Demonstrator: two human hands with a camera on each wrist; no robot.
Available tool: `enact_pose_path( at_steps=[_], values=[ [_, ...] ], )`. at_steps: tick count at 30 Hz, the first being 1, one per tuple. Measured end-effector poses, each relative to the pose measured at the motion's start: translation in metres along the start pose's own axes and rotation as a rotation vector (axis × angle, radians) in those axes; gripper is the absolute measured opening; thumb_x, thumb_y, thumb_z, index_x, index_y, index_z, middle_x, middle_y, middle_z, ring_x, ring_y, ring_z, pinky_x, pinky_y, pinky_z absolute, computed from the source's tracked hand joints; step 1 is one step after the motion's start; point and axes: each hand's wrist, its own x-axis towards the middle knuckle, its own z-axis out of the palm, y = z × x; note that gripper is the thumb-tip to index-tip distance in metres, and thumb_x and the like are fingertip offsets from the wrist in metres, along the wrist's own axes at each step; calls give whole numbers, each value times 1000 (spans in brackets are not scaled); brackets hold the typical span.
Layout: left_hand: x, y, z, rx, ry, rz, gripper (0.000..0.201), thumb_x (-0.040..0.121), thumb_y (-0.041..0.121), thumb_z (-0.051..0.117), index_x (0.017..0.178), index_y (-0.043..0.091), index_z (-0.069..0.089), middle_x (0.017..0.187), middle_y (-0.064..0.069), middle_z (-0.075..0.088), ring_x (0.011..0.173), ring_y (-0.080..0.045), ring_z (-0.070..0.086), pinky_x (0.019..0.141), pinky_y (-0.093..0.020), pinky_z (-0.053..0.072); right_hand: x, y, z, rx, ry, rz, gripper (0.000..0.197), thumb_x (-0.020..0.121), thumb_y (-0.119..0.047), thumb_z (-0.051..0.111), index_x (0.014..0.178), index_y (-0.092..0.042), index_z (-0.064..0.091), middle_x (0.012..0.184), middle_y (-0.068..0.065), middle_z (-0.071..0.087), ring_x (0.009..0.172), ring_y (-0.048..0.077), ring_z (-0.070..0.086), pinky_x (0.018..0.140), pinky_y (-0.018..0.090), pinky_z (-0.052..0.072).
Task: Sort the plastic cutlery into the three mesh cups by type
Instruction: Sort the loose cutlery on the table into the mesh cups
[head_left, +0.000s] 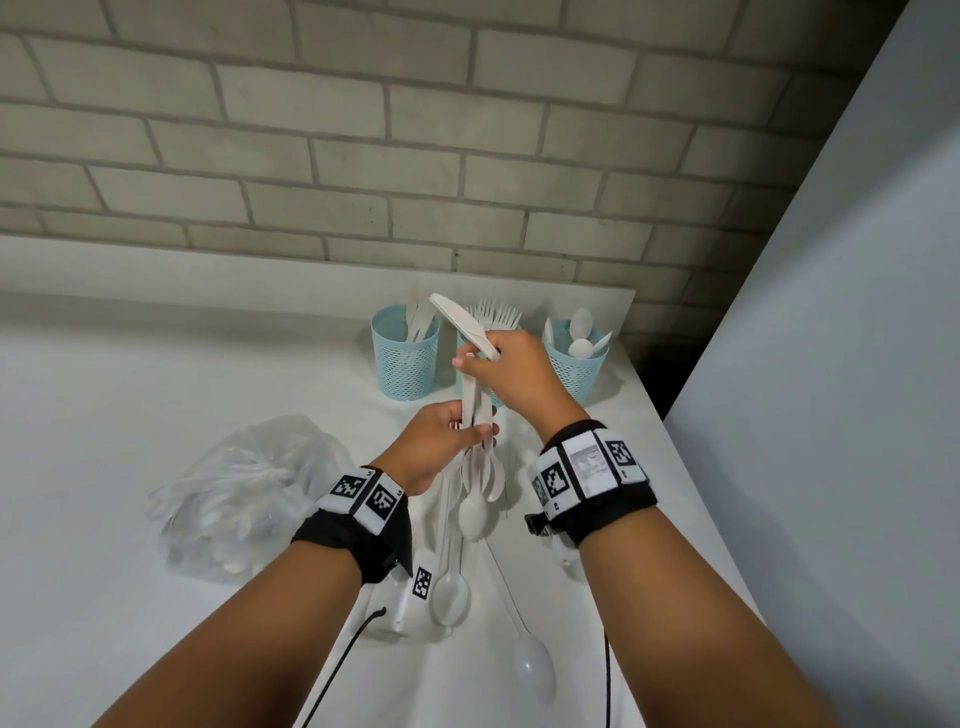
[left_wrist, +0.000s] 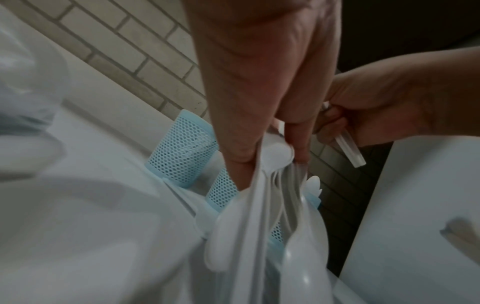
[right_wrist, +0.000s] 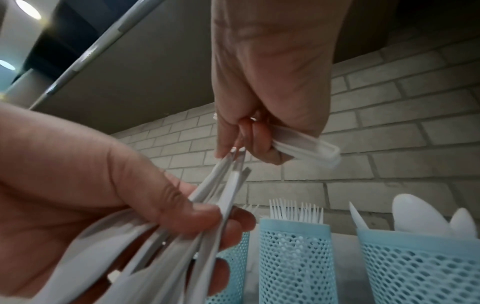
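Note:
Three blue mesh cups stand at the back of the white table: the left cup (head_left: 405, 358) holds knives, the middle cup (right_wrist: 293, 257) forks, the right cup (head_left: 576, 364) spoons. In front of them my left hand (head_left: 480, 431) grips a bundle of white cutlery (head_left: 475, 467), spoon bowls hanging down. My right hand (head_left: 478, 364) is just above it. Its curled fingers hold a white knife (head_left: 462, 325), blade pointing up and left, handle end (right_wrist: 306, 146) sticking out. Its thumb and forefinger pinch the top of a handle (right_wrist: 236, 162) in the bundle.
A clear plastic bag (head_left: 244, 493) with more cutlery lies left of my hands. Loose spoons (head_left: 451, 597) (head_left: 535, 665) lie on the table under my wrists. A brick wall runs behind the cups, and the table edge (head_left: 675, 467) drops off on the right.

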Motion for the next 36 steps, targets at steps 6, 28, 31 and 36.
enact_pose_path(
  at_steps=[6, 28, 31, 36],
  values=[
    [-2, -2, -5, 87, -23, 33, 6, 88, 4, 60, 87, 5, 66, 78, -3, 67, 73, -5, 63, 70, -10, 48, 10, 4, -18, 135, 191, 64, 6, 90, -15, 60, 90, -10, 61, 71, -5, 54, 63, 5, 48, 57, 15, 39],
    [0, -1, -9, 8, 16, 29, 47, 91, -3, 51, 134, 14, 39, 90, -4, 63, 69, -5, 65, 69, -11, 49, -13, 43, -46, -299, -406, 234, 23, 95, -24, 52, 78, -17, 65, 63, -3, 54, 58, 10, 47, 59, 19, 36],
    [-2, -2, -13, -60, 69, 41, 70, 92, -2, 51, 141, 36, 18, 93, -10, 65, 80, -14, 63, 81, -18, 45, -8, 49, -45, -188, -258, 272, 21, 98, -15, 43, 89, -11, 61, 68, 0, 56, 63, 12, 51, 68, 23, 42],
    [5, -8, -19, -119, 213, -6, 52, 93, -1, 50, 141, 7, 34, 95, -11, 63, 80, -13, 61, 82, -19, 49, -9, 48, -35, 387, -150, 270, 12, 99, -5, 40, 106, -11, 49, 82, 4, 64, 71, 16, 62, 72, 24, 50]
  ],
)
